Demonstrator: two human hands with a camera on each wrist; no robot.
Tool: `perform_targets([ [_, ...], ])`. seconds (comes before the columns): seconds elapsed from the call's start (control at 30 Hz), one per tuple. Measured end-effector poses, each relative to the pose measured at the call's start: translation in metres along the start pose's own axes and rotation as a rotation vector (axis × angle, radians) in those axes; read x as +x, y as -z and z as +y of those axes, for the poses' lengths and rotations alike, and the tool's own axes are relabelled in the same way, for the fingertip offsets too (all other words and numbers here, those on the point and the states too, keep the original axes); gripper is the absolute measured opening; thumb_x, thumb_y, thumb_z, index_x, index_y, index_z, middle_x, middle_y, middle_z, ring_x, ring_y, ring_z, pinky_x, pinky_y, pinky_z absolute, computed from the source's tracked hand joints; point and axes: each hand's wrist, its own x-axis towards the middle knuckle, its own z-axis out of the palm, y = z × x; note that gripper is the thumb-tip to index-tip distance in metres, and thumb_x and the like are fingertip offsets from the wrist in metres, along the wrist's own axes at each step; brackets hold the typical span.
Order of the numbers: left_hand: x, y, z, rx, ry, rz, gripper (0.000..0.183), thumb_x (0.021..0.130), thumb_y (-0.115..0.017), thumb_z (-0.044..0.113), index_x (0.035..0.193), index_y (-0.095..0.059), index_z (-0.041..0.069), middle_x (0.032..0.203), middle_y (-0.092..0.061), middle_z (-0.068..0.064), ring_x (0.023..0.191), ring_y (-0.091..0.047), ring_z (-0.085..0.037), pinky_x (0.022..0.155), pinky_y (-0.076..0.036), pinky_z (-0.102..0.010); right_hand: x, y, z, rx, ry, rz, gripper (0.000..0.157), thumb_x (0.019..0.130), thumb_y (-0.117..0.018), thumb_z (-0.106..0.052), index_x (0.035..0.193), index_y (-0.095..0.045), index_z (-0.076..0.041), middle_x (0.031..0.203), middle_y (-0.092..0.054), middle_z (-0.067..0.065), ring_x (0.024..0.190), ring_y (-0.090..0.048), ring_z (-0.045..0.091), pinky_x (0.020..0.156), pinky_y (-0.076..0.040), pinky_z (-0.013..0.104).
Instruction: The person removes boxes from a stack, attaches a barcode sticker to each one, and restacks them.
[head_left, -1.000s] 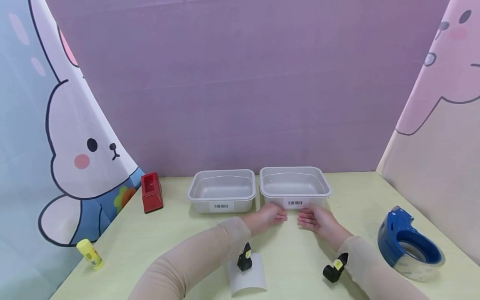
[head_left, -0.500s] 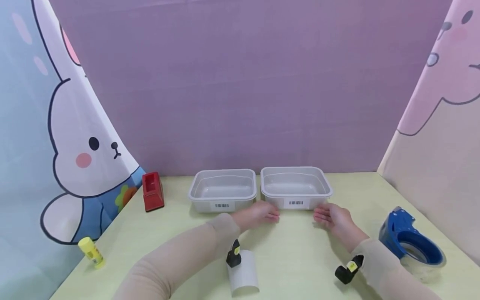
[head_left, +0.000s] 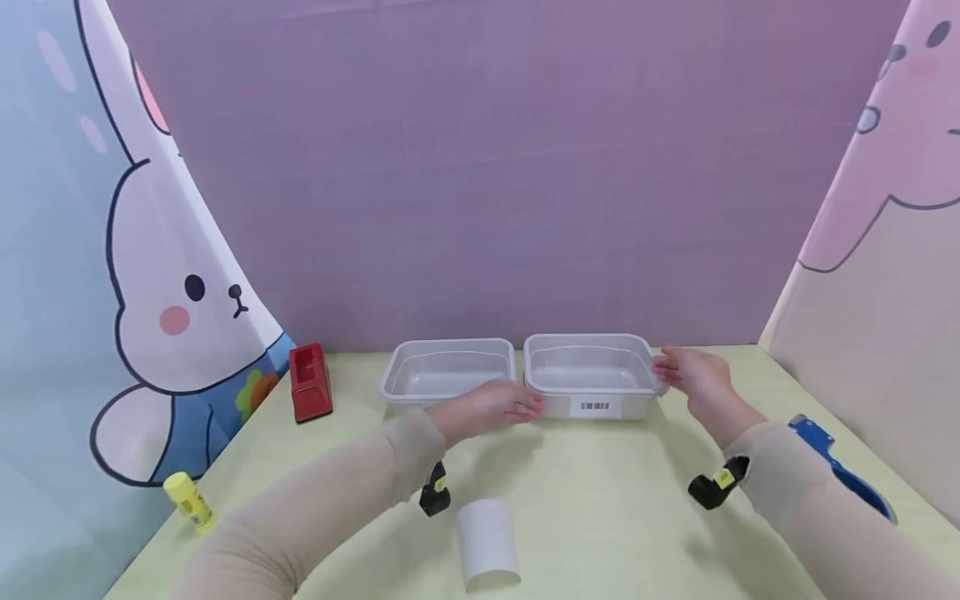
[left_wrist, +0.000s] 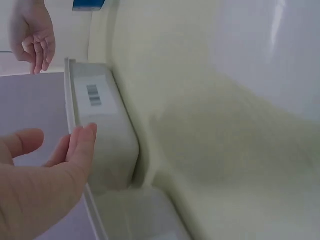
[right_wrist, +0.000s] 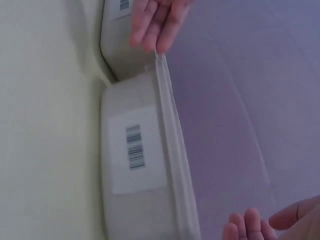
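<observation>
Two pale grey plastic trays stand side by side at the back of the table, the right tray [head_left: 596, 407] showing a barcode label on its front wall. My left hand [head_left: 487, 404], fingers extended, is by that tray's front left corner and covers part of the left tray [head_left: 450, 343]. My right hand [head_left: 701, 382] is beside the right tray's right rim, fingers relaxed and holding nothing. In the right wrist view, the barcode label [right_wrist: 137, 150] faces the camera, and the right hand [right_wrist: 280, 227] is apart from the rim. Whether the left fingertips touch the tray I cannot tell.
A curled piece of white paper [head_left: 487, 542] lies in front. At the left are a yellow glue stick [head_left: 189, 502] and a red block-shaped holder with a recess [head_left: 310, 383]. The right sleeve partly hides a blue tape dispenser [head_left: 813, 437]. A purple cloth [head_left: 480, 183] hangs behind.
My hands have moved apart from below the right tray's label: the left hand leftward to the front corner, the right hand rightward and up beside the rim. The trays stay put.
</observation>
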Motion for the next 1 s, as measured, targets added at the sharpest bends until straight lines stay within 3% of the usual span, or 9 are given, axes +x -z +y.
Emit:
perform_targets([
  [0.13,-0.013,0.02,0.007,0.091,-0.025,0.003,0.04,0.097,-0.048,0.004,0.135,-0.047,-0.011,0.137,-0.053,-0.027,0.129,-0.051,-0.036,0.112,-0.04,-0.042,0.006,0.005,-0.012,-0.099,0.075,-0.031,0.063,0.099,-0.046,-0.01,0.148,-0.015,0.012,0.074,-0.063,-0.019,0.072,-0.063,-0.005,0.076,-0.055,0.013],
  [0.2,-0.022,0.032,0.012,0.165,-0.045,-0.002,0.043,0.098,-0.05,0.008,0.138,-0.045,-0.008,0.139,-0.051,-0.024,0.13,-0.051,-0.034,0.112,-0.04,-0.042,0.008,0.008,-0.016,-0.158,0.081,-0.028,0.067,0.098,-0.048,-0.011,0.151,-0.011,0.008,0.093,-0.068,-0.006,0.079,-0.062,-0.004,0.088,-0.054,0.018],
  [0.23,-0.027,0.038,0.015,0.202,-0.058,0.003,0.044,0.098,-0.05,0.01,0.139,-0.045,-0.006,0.141,-0.051,-0.022,0.13,-0.051,-0.032,0.112,-0.041,-0.042,0.01,0.009,-0.017,-0.188,0.078,-0.021,0.069,0.098,-0.049,-0.012,0.152,-0.009,0.006,0.106,-0.068,0.005,0.088,-0.065,0.003,0.095,-0.053,0.022],
  [0.3,-0.037,0.05,0.021,0.262,-0.071,0.021,0.048,0.098,-0.051,0.015,0.142,-0.042,-0.003,0.145,-0.047,-0.02,0.133,-0.048,-0.032,0.113,-0.039,-0.042,0.012,0.012,-0.019,-0.25,0.066,-0.011,0.071,0.098,-0.049,-0.016,0.153,-0.008,0.003,0.135,-0.052,0.023,0.11,-0.064,0.021,0.108,-0.044,0.034],
  [0.37,-0.044,0.064,0.025,0.343,-0.091,0.058,0.05,0.099,-0.052,0.019,0.143,-0.042,0.0,0.147,-0.046,-0.019,0.134,-0.047,-0.032,0.114,-0.038,-0.042,0.014,0.014,-0.02,-0.321,0.064,-0.005,0.073,0.098,-0.049,-0.02,0.154,-0.007,0.001,0.153,-0.027,0.028,0.129,-0.05,0.038,0.117,-0.032,0.045],
  [0.43,-0.048,0.079,0.025,0.407,-0.109,0.115,0.051,0.098,-0.054,0.021,0.144,-0.041,0.002,0.147,-0.046,-0.018,0.134,-0.046,-0.033,0.114,-0.037,-0.044,0.018,0.015,-0.02,-0.345,0.068,-0.008,0.075,0.098,-0.049,-0.022,0.154,-0.004,0.0,0.156,-0.02,0.027,0.139,-0.031,0.045,0.119,-0.025,0.051],
  [0.53,-0.051,0.105,0.019,0.479,-0.14,0.184,0.056,0.097,-0.056,0.022,0.146,-0.038,0.001,0.148,-0.043,-0.019,0.137,-0.042,-0.035,0.116,-0.034,-0.046,0.022,0.015,-0.018,-0.368,0.072,-0.022,0.081,0.097,-0.053,-0.024,0.154,0.001,-0.003,0.158,-0.016,0.023,0.143,-0.022,0.046,0.119,-0.018,0.057],
  [0.67,-0.058,0.135,0.007,0.497,-0.141,0.243,0.069,0.095,-0.061,0.026,0.151,-0.028,0.004,0.157,-0.031,-0.016,0.144,-0.028,-0.036,0.119,-0.026,-0.05,0.027,0.013,-0.014,-0.42,0.069,-0.063,0.091,0.096,-0.058,-0.025,0.154,0.01,-0.006,0.16,-0.007,0.021,0.146,-0.011,0.044,0.119,-0.014,0.06],
  [1.0,-0.066,0.181,-0.016,0.497,-0.08,0.32,0.084,0.094,-0.063,0.026,0.155,-0.01,0.002,0.161,-0.014,-0.021,0.147,-0.015,-0.043,0.118,-0.023,-0.056,0.042,0.015,0.008,-0.543,0.039,-0.201,0.093,0.093,-0.061,-0.016,0.151,0.009,0.003,0.158,0.004,0.027,0.146,-0.002,0.045,0.12,-0.012,0.057],
])
